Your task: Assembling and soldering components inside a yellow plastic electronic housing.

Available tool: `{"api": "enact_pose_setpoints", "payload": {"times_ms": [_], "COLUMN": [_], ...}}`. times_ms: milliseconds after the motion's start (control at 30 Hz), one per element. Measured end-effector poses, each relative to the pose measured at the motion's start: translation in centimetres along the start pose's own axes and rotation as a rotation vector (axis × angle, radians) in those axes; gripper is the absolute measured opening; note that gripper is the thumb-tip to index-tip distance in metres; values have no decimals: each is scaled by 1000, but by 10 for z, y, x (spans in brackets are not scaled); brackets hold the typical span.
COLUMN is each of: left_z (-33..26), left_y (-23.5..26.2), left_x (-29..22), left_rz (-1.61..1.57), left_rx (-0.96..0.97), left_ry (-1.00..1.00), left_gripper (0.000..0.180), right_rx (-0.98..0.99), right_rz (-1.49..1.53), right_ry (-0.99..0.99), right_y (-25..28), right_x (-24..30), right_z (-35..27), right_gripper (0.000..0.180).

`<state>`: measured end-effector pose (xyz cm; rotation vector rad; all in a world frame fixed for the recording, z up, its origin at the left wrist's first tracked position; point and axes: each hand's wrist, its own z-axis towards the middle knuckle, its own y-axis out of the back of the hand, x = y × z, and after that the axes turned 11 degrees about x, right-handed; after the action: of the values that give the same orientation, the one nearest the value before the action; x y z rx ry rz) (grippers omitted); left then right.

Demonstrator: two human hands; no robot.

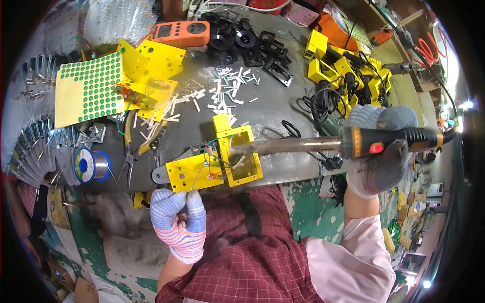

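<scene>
Checked red cloth over the person's lap fills the lower middle, closest to the lens. Beyond it spreads the dark round surface [273, 108], and on its near edge sits one yellow plastic housing [217, 164], an open box with a flat plate to its left and thin wires inside.

One soldering iron [323, 144] lies with its long axis running from three o'clock to nine o'clock; its tip sits inside the open box. Clenched around the black and orange handle is the right hand [376, 161], gloved in white and grey, at three o'clock from the housing.

At six o'clock from the housing, just beside its plate, is the left hand [179, 222] in a striped glove, fingers pinched on a thin solder wire [194, 183] that rises toward the box. This hand is the nearer of the two.

One solder spool [91, 165] lies at nine o'clock, two pliers [136, 146] beside it. Scattered white sleeve pieces [222, 86], too many to count, lie at twelve o'clock.
</scene>
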<state>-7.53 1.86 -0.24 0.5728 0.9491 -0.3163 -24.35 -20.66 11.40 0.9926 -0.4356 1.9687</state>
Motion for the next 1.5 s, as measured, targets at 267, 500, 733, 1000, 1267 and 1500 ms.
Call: {"api": "enact_pose_setpoints", "payload": {"times_ms": [267, 500, 733, 1000, 1267, 1500], "left_z": [22, 34, 45, 43, 43, 46], "left_y": [-3, -8, -13, -11, -11, -12], "left_x": [7, 11, 10, 10, 11, 9], "left_rz": [48, 80, 129, 133, 158, 158], "left_rx": [30, 23, -6, 11, 12, 8], "left_ry": [-71, -118, -184, -165, -165, -171], "left_gripper": [15, 17, 17, 25, 24, 22], "right_rx": [116, 206, 82, 285, 245, 246], "right_rz": [-155, -118, -88, -186, -220, -203], "right_ry": [-52, -11, -48, 5, -32, 5], "right_y": [-26, -36, -51, -33, -35, -34], "right_x": [-3, -1, 6, 1, -1, -3], "right_z": [-4, 6, 7, 10, 6, 9], "right_gripper": [58, 51, 50, 50, 49, 49]}}
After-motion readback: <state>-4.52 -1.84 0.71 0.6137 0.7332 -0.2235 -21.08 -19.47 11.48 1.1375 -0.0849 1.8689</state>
